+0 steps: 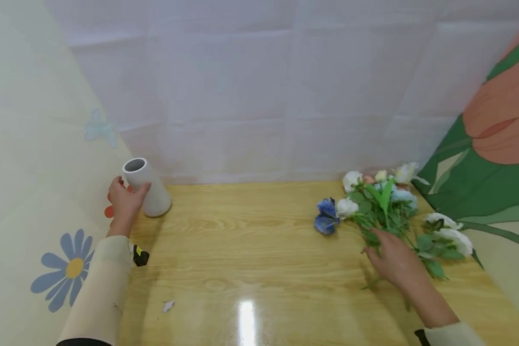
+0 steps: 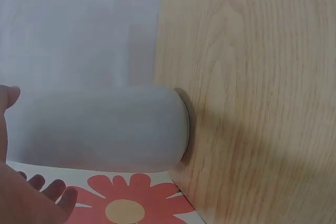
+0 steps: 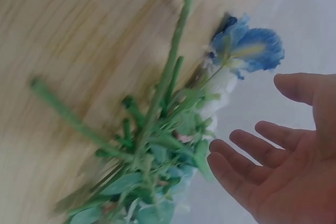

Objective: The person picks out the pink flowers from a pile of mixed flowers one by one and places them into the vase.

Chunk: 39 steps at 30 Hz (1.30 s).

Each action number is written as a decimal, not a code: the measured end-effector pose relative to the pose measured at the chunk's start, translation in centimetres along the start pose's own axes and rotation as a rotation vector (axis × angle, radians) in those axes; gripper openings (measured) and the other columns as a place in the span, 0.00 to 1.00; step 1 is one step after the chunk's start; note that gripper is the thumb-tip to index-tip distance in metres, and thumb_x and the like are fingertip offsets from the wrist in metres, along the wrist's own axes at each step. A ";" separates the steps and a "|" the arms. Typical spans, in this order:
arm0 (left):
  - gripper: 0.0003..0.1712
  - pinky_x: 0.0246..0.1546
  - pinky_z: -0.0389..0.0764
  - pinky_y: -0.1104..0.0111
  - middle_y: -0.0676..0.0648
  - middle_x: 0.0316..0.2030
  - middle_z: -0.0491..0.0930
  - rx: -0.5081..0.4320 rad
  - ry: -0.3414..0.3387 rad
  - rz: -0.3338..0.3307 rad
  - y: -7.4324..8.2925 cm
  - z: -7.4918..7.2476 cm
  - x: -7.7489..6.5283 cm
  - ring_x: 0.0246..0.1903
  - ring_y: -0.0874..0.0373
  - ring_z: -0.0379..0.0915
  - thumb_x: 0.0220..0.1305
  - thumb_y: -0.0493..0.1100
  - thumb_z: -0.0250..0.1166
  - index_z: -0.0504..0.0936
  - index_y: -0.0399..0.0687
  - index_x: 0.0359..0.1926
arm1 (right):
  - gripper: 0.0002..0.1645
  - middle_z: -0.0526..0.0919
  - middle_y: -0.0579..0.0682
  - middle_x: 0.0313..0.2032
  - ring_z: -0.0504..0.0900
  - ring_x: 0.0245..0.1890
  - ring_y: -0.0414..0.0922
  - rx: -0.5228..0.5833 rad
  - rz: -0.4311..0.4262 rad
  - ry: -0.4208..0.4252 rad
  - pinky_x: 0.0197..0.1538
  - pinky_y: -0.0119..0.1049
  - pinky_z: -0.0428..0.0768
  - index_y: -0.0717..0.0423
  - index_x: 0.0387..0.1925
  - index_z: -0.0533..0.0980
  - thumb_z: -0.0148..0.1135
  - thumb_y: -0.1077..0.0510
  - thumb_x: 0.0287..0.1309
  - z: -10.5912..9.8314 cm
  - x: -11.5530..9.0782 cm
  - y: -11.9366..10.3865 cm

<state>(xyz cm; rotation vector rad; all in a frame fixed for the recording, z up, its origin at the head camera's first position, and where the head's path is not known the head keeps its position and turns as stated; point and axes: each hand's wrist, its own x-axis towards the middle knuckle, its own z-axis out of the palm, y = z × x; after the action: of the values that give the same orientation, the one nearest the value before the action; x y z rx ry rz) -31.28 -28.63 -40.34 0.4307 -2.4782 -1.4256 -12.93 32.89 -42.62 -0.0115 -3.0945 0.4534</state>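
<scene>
A white vase [image 1: 153,190] stands upright at the table's back left corner. My left hand [image 1: 127,199] is beside it, thumb on one side and fingers on the other; in the left wrist view the fingers [image 2: 55,190] are loosely spread next to the vase wall. Whether they touch it I cannot tell. On the right lies a pile of artificial flowers [image 1: 382,202] with green stems [image 3: 168,72]. My right hand [image 1: 395,259] reaches over the stems, its fingers [image 3: 257,148] apart and relaxed, gripping nothing. A blue flower [image 1: 327,216] lies at the pile's left side.
White flowers [image 1: 451,235] lie at the right edge of the wooden table [image 1: 242,240]. A scrap of paper [image 1: 168,306] is near the front left. A pale cloth [image 1: 225,96] hangs behind, with patterned panels on both sides.
</scene>
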 end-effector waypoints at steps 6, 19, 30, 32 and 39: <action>0.55 0.73 0.57 0.46 0.36 0.77 0.46 -0.031 -0.030 0.018 0.2 0.1 0.6 0.75 0.39 0.47 0.67 0.56 0.64 0.41 0.39 0.79 | 0.37 0.67 0.81 0.61 0.68 0.57 0.78 -0.003 0.058 -0.018 0.53 0.72 0.70 0.75 0.66 0.64 0.56 0.49 0.71 -0.2 -0.2 2.0; 0.56 0.74 0.55 0.46 0.38 0.77 0.49 -0.087 -0.058 -0.017 -0.1 0.8 1.9 0.75 0.40 0.49 0.66 0.56 0.66 0.39 0.44 0.79 | 0.33 0.80 0.73 0.44 0.81 0.38 0.66 -0.010 0.228 -0.162 0.36 0.57 0.79 0.74 0.51 0.73 0.52 0.43 0.71 -0.4 -1.2 5.3; 0.55 0.73 0.57 0.45 0.36 0.75 0.50 -0.053 -0.042 -0.005 -0.4 1.0 2.3 0.74 0.39 0.51 0.66 0.55 0.67 0.42 0.42 0.78 | 0.39 0.80 0.75 0.41 0.82 0.32 0.63 -0.032 0.398 -0.264 0.30 0.54 0.78 0.69 0.42 0.81 0.43 0.36 0.73 -0.6 -1.6 5.7; 0.54 0.73 0.57 0.44 0.36 0.76 0.50 -0.046 -0.044 -0.016 -0.4 1.0 2.3 0.74 0.39 0.51 0.66 0.56 0.67 0.44 0.42 0.78 | 0.43 0.79 0.75 0.40 0.81 0.31 0.60 -0.022 0.433 -0.300 0.29 0.53 0.78 0.71 0.41 0.80 0.41 0.33 0.73 -0.5 -1.6 5.8; 0.54 0.72 0.59 0.44 0.36 0.75 0.52 -0.048 -0.038 -0.050 -0.1 1.1 2.3 0.74 0.40 0.51 0.65 0.56 0.68 0.46 0.41 0.78 | 0.42 0.79 0.73 0.37 0.81 0.31 0.58 0.004 0.468 -0.343 0.29 0.52 0.78 0.67 0.34 0.80 0.42 0.32 0.71 0.1 -1.4 6.3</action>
<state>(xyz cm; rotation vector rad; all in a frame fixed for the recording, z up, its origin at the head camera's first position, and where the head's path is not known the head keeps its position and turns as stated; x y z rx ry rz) -33.77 -28.68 -40.77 0.4625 -2.4730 -1.5234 -11.48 38.91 -44.52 -0.7469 -3.4134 0.5145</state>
